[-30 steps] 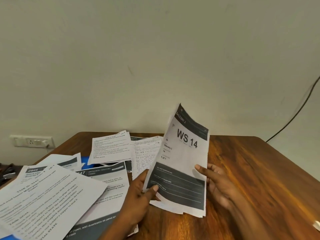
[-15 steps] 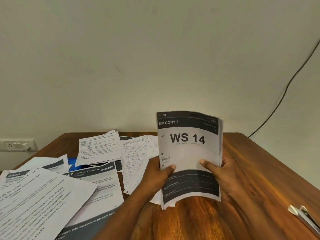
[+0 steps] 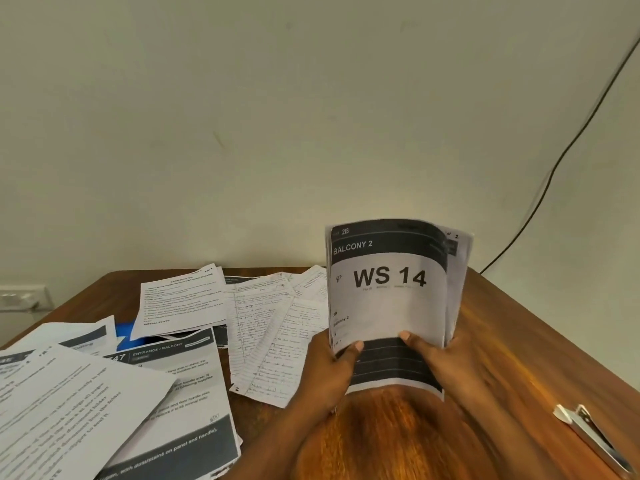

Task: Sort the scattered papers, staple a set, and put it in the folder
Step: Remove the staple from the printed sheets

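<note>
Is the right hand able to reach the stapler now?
Probably yes, but not yet: the right hand grips the paper set together with the left hand. The stapler lies uncovered on the table, at its right.

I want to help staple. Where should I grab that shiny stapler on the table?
Probably around the middle of the stapler, coming down from above. It lies flat on the table, long and narrow, angled away from you, with bare wood either side, so a grip across its narrow width should fit.

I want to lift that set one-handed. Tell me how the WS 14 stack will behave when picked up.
The WS 14 stack, which both hands grip low down, is likely floppy: its top right corner already curls back. The sheets will probably fan or slip, since their right edges sit uneven. It looks light: only a few thin sheets.
</note>
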